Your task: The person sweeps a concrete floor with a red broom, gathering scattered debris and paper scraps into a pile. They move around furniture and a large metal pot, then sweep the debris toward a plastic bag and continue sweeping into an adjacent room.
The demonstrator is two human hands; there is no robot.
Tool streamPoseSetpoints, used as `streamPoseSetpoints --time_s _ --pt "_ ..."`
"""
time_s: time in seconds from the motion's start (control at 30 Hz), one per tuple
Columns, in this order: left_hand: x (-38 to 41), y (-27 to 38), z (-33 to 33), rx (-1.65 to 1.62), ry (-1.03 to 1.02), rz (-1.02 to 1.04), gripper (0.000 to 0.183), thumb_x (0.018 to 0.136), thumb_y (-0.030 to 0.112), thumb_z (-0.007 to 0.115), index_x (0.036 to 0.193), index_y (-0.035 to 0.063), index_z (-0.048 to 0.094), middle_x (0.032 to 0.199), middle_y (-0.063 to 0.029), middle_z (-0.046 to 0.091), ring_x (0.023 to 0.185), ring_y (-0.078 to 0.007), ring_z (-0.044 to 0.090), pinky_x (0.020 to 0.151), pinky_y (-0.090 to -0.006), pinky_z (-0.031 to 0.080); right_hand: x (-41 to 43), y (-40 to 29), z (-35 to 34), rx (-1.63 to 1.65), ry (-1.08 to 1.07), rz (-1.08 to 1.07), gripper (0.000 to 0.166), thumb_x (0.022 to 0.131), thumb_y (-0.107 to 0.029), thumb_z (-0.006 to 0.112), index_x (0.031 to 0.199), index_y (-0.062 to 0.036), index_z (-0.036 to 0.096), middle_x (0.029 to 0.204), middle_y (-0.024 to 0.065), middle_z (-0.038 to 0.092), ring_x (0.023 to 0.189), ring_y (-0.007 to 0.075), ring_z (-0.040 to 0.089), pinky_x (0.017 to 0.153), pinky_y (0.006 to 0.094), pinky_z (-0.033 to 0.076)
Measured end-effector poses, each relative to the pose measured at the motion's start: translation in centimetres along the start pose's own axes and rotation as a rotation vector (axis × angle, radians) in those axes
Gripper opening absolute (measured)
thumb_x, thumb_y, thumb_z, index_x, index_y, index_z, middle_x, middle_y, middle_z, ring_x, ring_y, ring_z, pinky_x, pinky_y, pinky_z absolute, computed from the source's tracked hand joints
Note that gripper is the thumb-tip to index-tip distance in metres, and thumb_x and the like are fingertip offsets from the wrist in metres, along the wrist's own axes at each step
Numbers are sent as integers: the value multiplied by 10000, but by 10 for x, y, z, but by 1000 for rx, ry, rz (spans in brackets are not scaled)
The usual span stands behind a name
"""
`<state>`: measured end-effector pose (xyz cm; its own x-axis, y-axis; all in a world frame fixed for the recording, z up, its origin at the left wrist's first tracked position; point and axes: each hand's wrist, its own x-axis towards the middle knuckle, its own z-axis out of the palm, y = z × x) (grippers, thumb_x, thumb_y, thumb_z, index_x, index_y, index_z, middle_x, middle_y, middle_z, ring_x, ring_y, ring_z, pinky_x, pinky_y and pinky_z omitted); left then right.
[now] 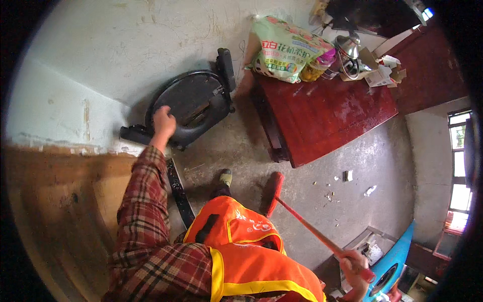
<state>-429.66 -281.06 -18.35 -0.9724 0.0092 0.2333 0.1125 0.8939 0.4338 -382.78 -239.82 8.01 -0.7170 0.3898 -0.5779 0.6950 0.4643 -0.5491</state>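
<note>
My left hand (164,122) reaches forward to a black armchair (200,128) by the wall, its fingers curled at the rim of the frame. The chair has two dark armrests, and a gap shows a lighter strip in its middle. In my right hand (354,262) is the upper end of a red broom's handle (313,229). The broom's red head (274,194) rests on the floor beside my apron. Small scraps of litter (331,196) and a crumpled white piece (369,190) lie on the concrete floor to the right of the broom.
A dark red wooden table (324,117) stands ahead, bearing a green detergent bag (286,49), jars, a metal kettle (349,47) and torn cardboard boxes (381,73). Wooden furniture (75,200) stands at left. A blue object (394,260) is at lower right.
</note>
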Motion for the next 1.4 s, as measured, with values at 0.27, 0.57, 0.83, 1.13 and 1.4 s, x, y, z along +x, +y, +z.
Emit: streamPoseSetpoints --time_s 0.27,0.57,0.83,1.13,1.4 --pt "132 -10 39 65 -317 -74 431 719 177 595 1089 10 452 1025 -165 516 985 -317 463 846 -404 367 18 13 81 1107 -240 881 118 827 -103 459 900 -24 509 800 84 554 660 168 507 612 267 430" --pt "127 -8 47 -69 -656 -64 575 643 434 636 980 -23 546 972 -216 559 914 -329 535 776 -381 419 108 -48 110 771 -330 831 411 778 -18 490 1172 -59 381 722 76 542 596 138 524 524 220 426" --pt "-10 49 43 -121 -707 -119 452 639 404 649 826 -2 577 822 -202 581 807 -338 554 702 -412 434 120 -80 53 691 -389 775 599 773 -8 487 1298 -46 200 674 50 485 539 117 457 480 214 391" --pt "-111 68 4 -7 -564 -192 399 670 358 636 818 -3 556 788 -199 574 772 -350 545 661 -421 430 194 -69 -3 604 -598 601 498 776 -27 448 1244 -90 289 629 32 410 444 99 382 396 225 345" --pt "-234 75 -43 -142 -425 -557 372 671 285 655 883 -5 558 812 -209 576 795 -368 538 678 -420 427 251 -75 -25 509 -756 499 428 778 -17 438 1190 -90 345 609 20 385 441 90 367 388 215 329"
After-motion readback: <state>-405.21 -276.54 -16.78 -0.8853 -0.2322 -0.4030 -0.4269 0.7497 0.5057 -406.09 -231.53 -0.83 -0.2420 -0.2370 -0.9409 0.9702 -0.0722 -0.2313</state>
